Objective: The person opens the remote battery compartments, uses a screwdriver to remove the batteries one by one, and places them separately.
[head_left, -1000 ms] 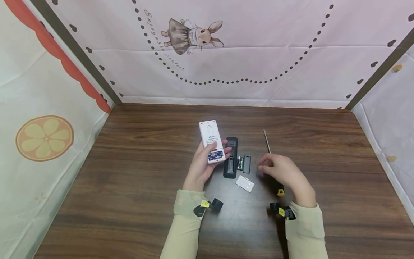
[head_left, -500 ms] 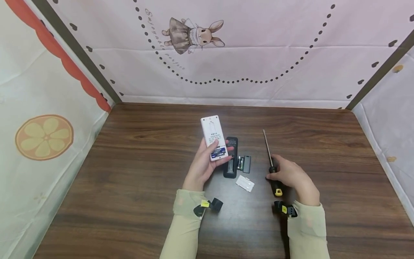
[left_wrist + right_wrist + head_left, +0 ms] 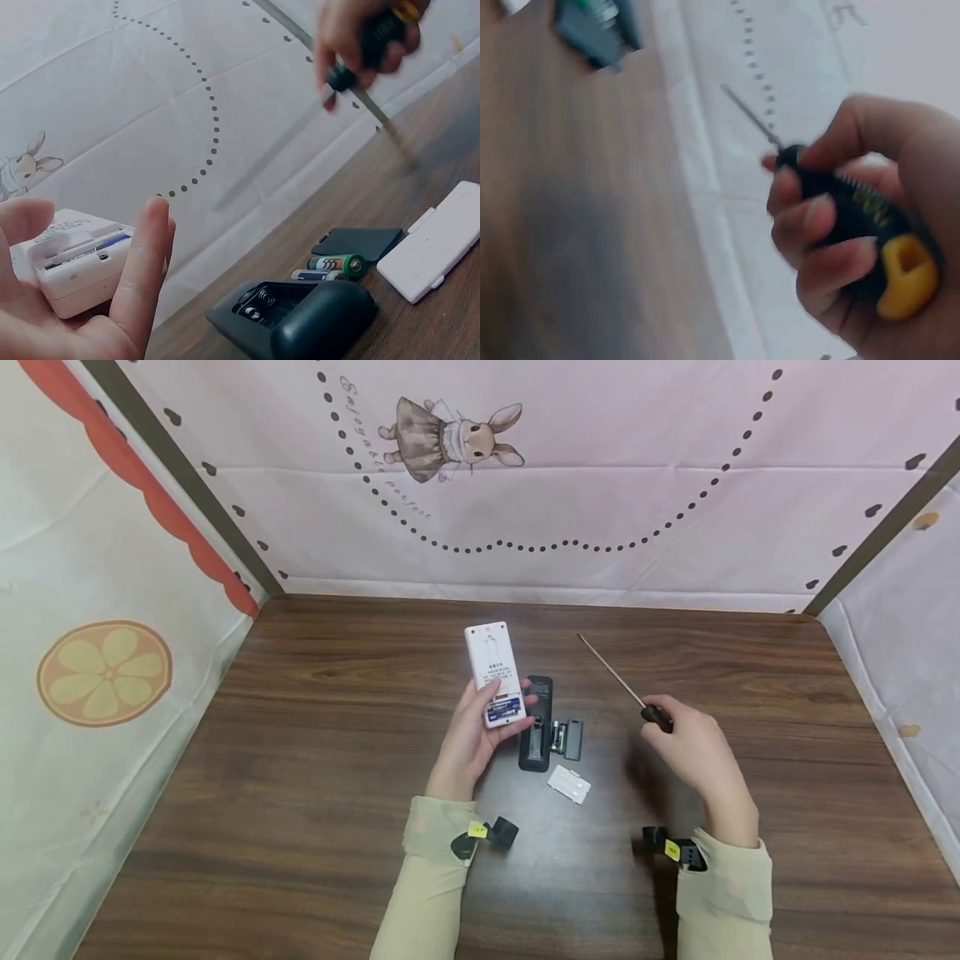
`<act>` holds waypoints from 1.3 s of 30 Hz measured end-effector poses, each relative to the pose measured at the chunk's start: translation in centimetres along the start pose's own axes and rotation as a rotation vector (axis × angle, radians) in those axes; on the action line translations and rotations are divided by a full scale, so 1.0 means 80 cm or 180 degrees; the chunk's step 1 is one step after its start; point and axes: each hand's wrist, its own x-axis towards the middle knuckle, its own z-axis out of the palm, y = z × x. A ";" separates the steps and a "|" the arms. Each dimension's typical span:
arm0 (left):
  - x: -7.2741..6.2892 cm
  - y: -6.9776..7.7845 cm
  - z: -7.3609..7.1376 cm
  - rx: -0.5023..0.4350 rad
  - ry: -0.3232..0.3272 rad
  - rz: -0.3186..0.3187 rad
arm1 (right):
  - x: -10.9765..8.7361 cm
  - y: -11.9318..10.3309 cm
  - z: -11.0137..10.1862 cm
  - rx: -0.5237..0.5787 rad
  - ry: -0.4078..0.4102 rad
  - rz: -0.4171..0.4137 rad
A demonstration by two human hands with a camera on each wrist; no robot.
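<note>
My left hand holds a white remote control, back side up, thumb across it. Its battery compartment is uncovered, and blue batteries lie inside. My right hand grips the black and yellow handle of a screwdriver, raised off the table with its long thin shaft pointing up and to the left. Beside the left hand a black remote control lies with its battery compartment uncovered. Two small batteries rest between it and a dark battery cover. A white battery cover lies nearer to me.
The brown wooden table reaches back to a white printed cloth. More cloth hangs at the left and right sides. A small black camera is strapped to each wrist.
My right hand has reached down to the screwdriver, taken hold of its handle and lifted it, with the tip swinging left. My left hand has shifted the white remote control slightly away from me.
</note>
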 end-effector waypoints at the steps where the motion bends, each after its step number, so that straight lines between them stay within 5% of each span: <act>1: 0.000 0.001 0.000 0.0010 0.0023 0.0006 | -0.002 -0.003 -0.003 0.0053 0.0020 -0.0109; 7: 0.001 0.004 -0.002 0.0042 0.0236 0.0142 | -0.015 -0.016 -0.009 0.0286 -0.0254 -0.0639; 16: 0.003 0.002 -0.005 0.0077 0.0549 0.0333 | -0.019 -0.026 -0.010 0.0315 -0.0560 -0.0755; 27: 0.005 -0.001 -0.001 0.0336 0.0749 0.0455 | -0.020 -0.032 -0.006 0.0146 -0.0542 -0.0753; 33: 0.004 -0.003 0.000 0.0684 0.0918 0.0447 | -0.027 -0.056 -0.001 -0.0124 -0.0363 -0.1023; 39: 0.003 0.001 -0.006 0.0573 0.0835 0.0501 | -0.026 -0.055 0.001 -0.0058 -0.0370 -0.1143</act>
